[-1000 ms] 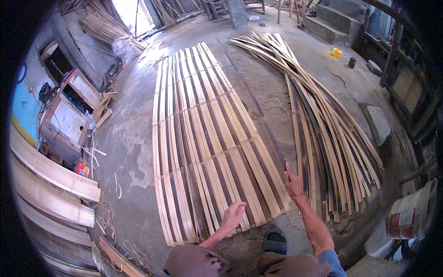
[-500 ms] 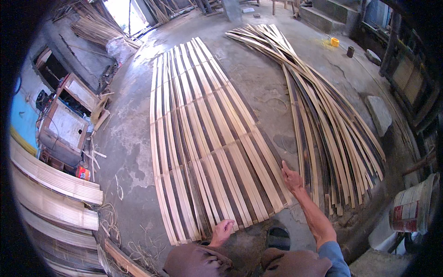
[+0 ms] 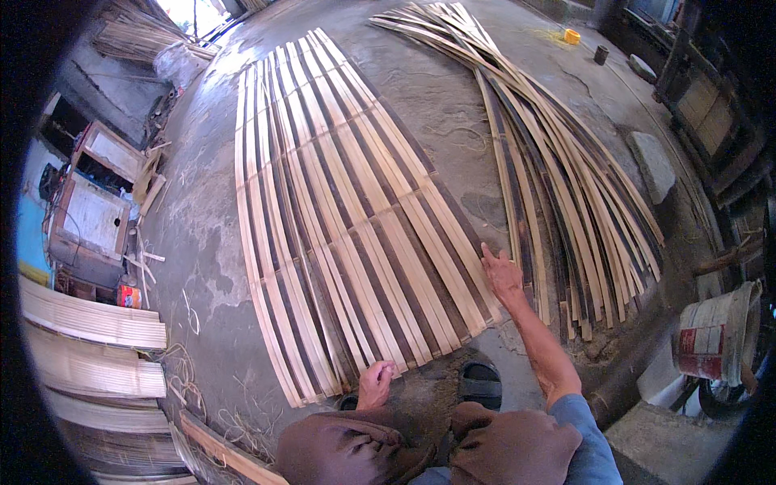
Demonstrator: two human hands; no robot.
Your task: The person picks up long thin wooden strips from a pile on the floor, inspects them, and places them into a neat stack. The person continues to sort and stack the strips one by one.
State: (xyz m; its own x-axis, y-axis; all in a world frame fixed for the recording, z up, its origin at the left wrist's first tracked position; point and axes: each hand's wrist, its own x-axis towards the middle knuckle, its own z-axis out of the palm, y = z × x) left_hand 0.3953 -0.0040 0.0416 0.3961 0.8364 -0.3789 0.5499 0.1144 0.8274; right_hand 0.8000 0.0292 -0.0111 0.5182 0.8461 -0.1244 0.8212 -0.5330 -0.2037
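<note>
A long mat of pale and dark split-bamboo strips (image 3: 331,194) lies on the floor in front of me, crossed by several thin bindings. My left hand (image 3: 374,384) is at its near edge with the fingers curled in; whatever they may hold is hidden. Along the mat's right side, close to the near corner, my right hand (image 3: 503,276) rests with the index finger stretched forward and the other fingers loosely bent. It seems to touch the outer dark strip, and no object shows in it. To the right of that hand lies a fanned pile of loose bamboo strips (image 3: 558,162).
Stacked slatted bundles (image 3: 97,327) sit at the left, near a wooden plank (image 3: 222,449) and tangled fibres. A white-and-red bucket (image 3: 711,335) stands at the right. Farther off are a flat stone (image 3: 651,167), a dark can (image 3: 600,55) and a yellow container (image 3: 572,37). My sandal (image 3: 480,384) is by the near edge.
The whole view has shifted, so the mat and pile appear higher and slightly left. My right hand's fingers have spread a little; both hands keep about the same places at the mat's edges.
</note>
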